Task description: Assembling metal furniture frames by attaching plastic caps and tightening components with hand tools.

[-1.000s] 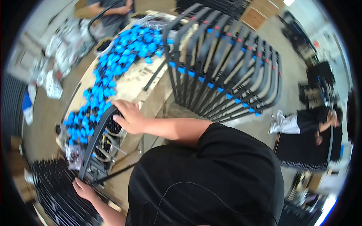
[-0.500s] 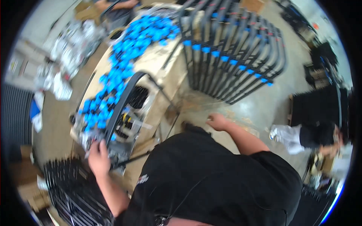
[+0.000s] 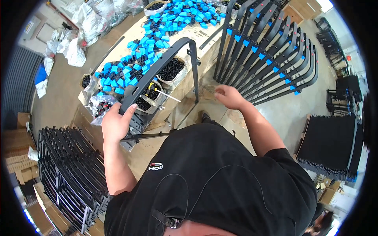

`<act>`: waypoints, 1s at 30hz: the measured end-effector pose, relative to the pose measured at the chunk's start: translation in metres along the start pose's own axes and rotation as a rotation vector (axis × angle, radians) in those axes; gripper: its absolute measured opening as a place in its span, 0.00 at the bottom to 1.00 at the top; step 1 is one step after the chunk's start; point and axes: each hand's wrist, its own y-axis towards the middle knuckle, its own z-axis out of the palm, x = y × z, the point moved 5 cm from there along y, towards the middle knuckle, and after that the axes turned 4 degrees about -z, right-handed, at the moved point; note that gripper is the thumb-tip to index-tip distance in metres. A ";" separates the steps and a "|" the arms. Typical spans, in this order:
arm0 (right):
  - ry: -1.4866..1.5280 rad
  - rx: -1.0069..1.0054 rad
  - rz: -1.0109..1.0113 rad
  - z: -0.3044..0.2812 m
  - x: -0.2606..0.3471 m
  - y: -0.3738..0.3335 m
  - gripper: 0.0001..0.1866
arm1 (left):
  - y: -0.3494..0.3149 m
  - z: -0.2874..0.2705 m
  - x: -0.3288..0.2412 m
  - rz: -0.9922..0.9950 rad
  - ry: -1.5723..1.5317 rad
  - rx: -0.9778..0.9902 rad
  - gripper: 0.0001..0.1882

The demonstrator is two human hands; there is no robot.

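Observation:
A black curved metal frame (image 3: 159, 63) stands upright at the bench, its bent top rising over the bins. My left hand (image 3: 117, 122) is closed round its near end, the thumb on top of the tube. My right hand (image 3: 229, 97) hangs in the air to the right of the frame, apart from it. Its fingers are curled in, and whatever they may hold is hidden. Just beyond the frame, many blue-and-black plastic caps (image 3: 147, 51) lie heaped on the wooden bench (image 3: 128, 39). A yellow-handled tool (image 3: 151, 90) lies on a bin of small black parts (image 3: 143, 104) beside the frame.
Similar black frames with blue pieces (image 3: 271, 47) stand in a row at the far right. More black frames (image 3: 71, 165) are stacked at lower left. Another bin of black parts (image 3: 172, 70) stands on the bench. Dark panels (image 3: 328, 143) are piled at right; white bags (image 3: 75, 53) lie at far left.
My view has turned left, so the bench and frame row sit farther right in the picture. My left hand now grips the frame's near end; my right hand has risen, still curled.

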 end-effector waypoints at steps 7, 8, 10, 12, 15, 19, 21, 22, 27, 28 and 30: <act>0.205 -0.183 -0.401 -0.060 0.111 0.080 0.08 | 0.003 0.003 0.004 -0.065 -0.084 -0.054 0.31; 0.250 0.004 -0.472 -0.056 0.126 0.093 0.09 | 0.000 0.001 0.002 -0.075 -0.098 -0.068 0.30; -0.138 0.276 -0.528 -0.022 0.146 0.119 0.12 | -0.003 0.005 0.005 -0.095 -0.148 -0.124 0.29; -0.323 0.532 -0.562 0.023 0.130 0.152 0.16 | -0.004 0.003 0.002 -0.029 -0.166 -0.271 0.28; -0.518 0.257 -0.476 0.057 0.103 0.208 0.24 | -0.007 0.005 -0.008 -0.089 -0.098 -0.354 0.29; -0.694 0.367 -0.461 0.076 0.090 0.238 0.24 | -0.008 0.009 -0.008 -0.080 -0.012 -0.500 0.29; -0.762 0.418 -0.484 0.080 0.091 0.246 0.25 | -0.011 0.009 -0.009 0.002 0.008 -0.545 0.23; -0.753 0.420 -0.505 0.079 0.091 0.256 0.25 | -0.008 0.012 -0.002 -0.011 0.024 -0.555 0.23; -0.643 0.646 -0.457 0.090 0.083 0.277 0.25 | 0.002 0.009 0.005 -0.182 -0.297 -0.616 0.14; -0.640 0.696 -0.439 0.093 0.084 0.277 0.25 | 0.001 0.008 0.003 -0.230 -0.241 -0.614 0.14; -0.661 0.700 -0.467 0.094 0.088 0.277 0.24 | 0.004 0.008 0.006 -0.265 -0.218 -0.609 0.16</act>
